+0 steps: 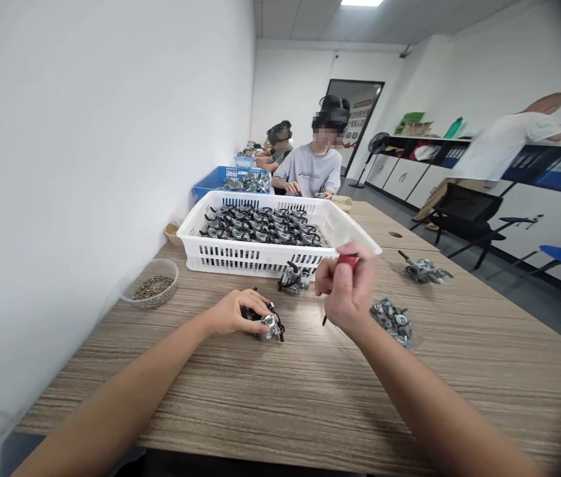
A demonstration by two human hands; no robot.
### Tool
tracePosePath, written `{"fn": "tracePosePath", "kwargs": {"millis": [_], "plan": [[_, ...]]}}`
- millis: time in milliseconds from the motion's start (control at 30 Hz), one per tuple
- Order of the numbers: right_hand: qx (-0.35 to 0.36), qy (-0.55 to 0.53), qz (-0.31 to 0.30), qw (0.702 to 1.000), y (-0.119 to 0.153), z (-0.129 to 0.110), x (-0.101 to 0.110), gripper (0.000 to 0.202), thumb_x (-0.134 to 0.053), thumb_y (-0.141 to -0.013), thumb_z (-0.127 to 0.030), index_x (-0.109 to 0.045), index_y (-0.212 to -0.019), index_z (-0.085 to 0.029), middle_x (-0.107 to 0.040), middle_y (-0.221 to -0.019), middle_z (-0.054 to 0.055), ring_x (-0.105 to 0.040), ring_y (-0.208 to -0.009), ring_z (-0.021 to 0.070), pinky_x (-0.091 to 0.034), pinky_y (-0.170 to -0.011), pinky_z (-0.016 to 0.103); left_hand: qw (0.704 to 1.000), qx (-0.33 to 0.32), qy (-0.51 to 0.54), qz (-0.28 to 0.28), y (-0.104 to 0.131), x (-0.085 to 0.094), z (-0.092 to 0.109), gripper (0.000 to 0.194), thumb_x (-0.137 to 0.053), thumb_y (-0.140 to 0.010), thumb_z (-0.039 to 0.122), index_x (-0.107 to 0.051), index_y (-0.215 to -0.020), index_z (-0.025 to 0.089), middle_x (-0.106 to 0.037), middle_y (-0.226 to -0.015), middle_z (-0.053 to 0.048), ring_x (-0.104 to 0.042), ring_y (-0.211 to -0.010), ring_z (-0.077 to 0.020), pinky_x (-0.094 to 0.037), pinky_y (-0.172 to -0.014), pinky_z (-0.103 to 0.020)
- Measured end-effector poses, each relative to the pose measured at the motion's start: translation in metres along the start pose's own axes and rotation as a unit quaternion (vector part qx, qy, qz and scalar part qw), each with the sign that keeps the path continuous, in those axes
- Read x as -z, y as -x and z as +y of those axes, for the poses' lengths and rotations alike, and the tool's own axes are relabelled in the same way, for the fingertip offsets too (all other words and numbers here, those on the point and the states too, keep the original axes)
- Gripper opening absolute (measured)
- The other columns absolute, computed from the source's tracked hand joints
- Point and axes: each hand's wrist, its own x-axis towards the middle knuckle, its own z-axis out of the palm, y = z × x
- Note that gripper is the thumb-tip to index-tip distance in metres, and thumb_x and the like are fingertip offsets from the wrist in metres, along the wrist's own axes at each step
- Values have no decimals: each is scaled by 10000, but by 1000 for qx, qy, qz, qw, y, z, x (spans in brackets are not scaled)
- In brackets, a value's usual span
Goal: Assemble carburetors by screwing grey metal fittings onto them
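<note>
My left hand (pixel 241 311) is closed around a small metal carburetor (pixel 271 326) with black hoses, resting on the wooden table. The fingers cover part of it. Raised to its right, my right hand (pixel 347 286) grips a screwdriver by its red handle (pixel 348 260); a dark shaft tip shows below the fist, apart from the carburetor. Just behind my hands, against the white basket, sits another carburetor (pixel 293 278). A clear bag of small metal parts (pixel 392 319) lies right of my right hand, and one more carburetor (pixel 424 269) stands farther right.
A white basket (pixel 220 255) holds rows of carburetors. Left of it is a clear tub (pixel 173 291) of small brass-coloured parts, near the wall. Behind stands a blue crate (pixel 205 185) of metal parts. A co-worker (pixel 312 169) sits across the table; another person (pixel 499 146) leans over the cabinets.
</note>
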Motion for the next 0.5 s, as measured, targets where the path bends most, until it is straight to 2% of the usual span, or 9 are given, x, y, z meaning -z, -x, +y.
{"fn": "tracePosePath", "kwargs": {"millis": [67, 133, 233, 367, 500], "plan": [[39, -61, 54, 996, -19, -20, -8, 239, -305, -1137, -579, -322, -1248, -368, -289, -618, -105, -317, -408, 149, -368, -440, 288, 1000, 2, 8, 1, 0, 0, 0, 402, -1003, -710, 513, -900, -997, 252, -871, -1054, -127, -723, -1251, -339, -556, -1136, -537], [53, -127, 115, 984, -34, -39, -18, 266, -413, -1112, -628, -359, -1202, -384, -207, -610, -109, -278, -396, 145, -359, -421, 287, 1000, 3, 13, 0, 0, 1, 0, 391, -1012, -706, 487, -900, -1004, 260, -873, -1053, -122, -721, -1258, -340, -559, -1134, -534], [14, -162, 162, 973, -40, -55, -36, 296, -380, -1108, -672, -372, -1223, -399, -185, -623, -107, -251, -380, 136, -361, -407, 290, 1000, 10, 20, -4, 0, 2, 1, 380, -1018, -708, 450, -899, -1023, 272, -875, -1057, -113, -712, -1272, -336, -558, -1136, -523], [-37, -157, 135, 978, -19, -47, -60, 326, -250, -1128, -670, -323, -1332, -426, -205, -653, -94, -266, -379, 144, -351, -407, 296, 1000, 7, 25, -15, 0, 3, 1, 376, -1020, -717, 418, -898, -1040, 272, -875, -1071, -107, -698, -1286, -330, -540, -1157, -525], [-43, -193, 84, 977, -3, -28, -72, 295, -271, -1141, -634, -322, -1331, -414, -231, -649, -98, -290, -373, 141, -337, -390, 282, 1000, -9, 14, -23, 0, 4, -1, 373, -1013, -738, 406, -894, -1066, 275, -872, -1081, -104, -691, -1279, -322, -527, -1156, -517]]}}
